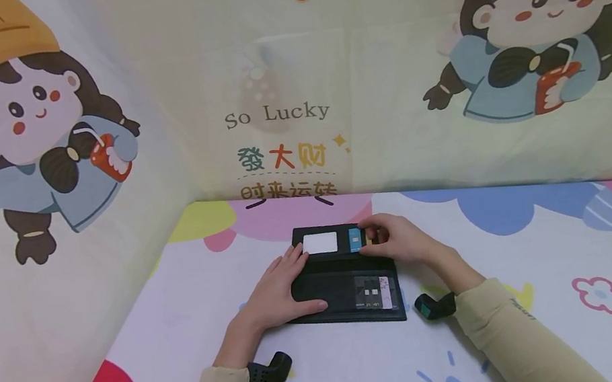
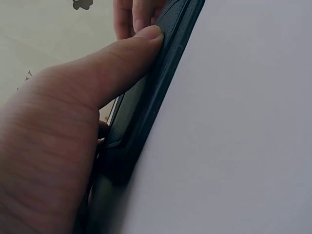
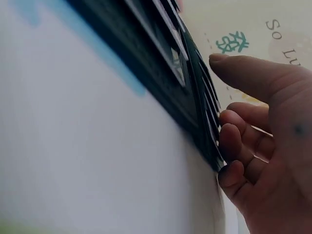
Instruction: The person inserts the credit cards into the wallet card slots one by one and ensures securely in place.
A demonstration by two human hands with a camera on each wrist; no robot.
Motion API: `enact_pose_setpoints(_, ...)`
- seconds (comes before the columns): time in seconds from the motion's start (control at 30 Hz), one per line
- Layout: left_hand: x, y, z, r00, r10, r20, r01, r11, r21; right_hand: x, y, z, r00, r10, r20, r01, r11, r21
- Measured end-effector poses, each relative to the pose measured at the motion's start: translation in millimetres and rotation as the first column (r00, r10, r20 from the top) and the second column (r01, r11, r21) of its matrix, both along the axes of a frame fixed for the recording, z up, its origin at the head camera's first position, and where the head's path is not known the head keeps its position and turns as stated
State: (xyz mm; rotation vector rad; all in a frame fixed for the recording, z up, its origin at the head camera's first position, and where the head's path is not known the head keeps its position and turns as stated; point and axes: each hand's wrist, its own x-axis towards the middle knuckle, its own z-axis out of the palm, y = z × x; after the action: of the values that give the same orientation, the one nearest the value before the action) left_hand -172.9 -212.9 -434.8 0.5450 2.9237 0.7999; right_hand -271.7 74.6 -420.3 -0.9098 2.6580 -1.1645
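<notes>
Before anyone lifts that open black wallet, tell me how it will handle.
The wallet would probably fold at its middle crease, since it lies open flat. Its cards sit in slots and may slide. Left hand presses it, suggesting it shifts easily.

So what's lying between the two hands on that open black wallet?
In the head view, a white card and a blue card sit in the wallet slots between the left hand and right hand.

— Seen up close: left hand (image 2: pixel 48 146) filling the lower left, thumb (image 2: pixel 122 58) stretched out flat, tip pressed on the dark wallet's (image 2: pixel 146 97) edge.

— And beyond the thumb?

— Fingers (image 2: pixel 134 14) of another hand at the top, touching the same wallet. Pale surface (image 2: pixel 234 126) spreading to the right.
</notes>
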Motion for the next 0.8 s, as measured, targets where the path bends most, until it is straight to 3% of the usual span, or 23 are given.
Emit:
enact_pose_setpoints(0.37,-1.3,-3,-3.6,1.0,0.007,0.007,-0.007,1.0,0.005,16.1,25,5.2,0.998,-0.053,-0.022,0.052,0.998,-0.046)
enact_pose_setpoints(0.8,2.8,-7,-8.0,1.0,0.021,-0.007,-0.021,1.0,0.019,45.4,64,8.1,0.988,-0.079,-0.135,0.077,0.997,-0.024)
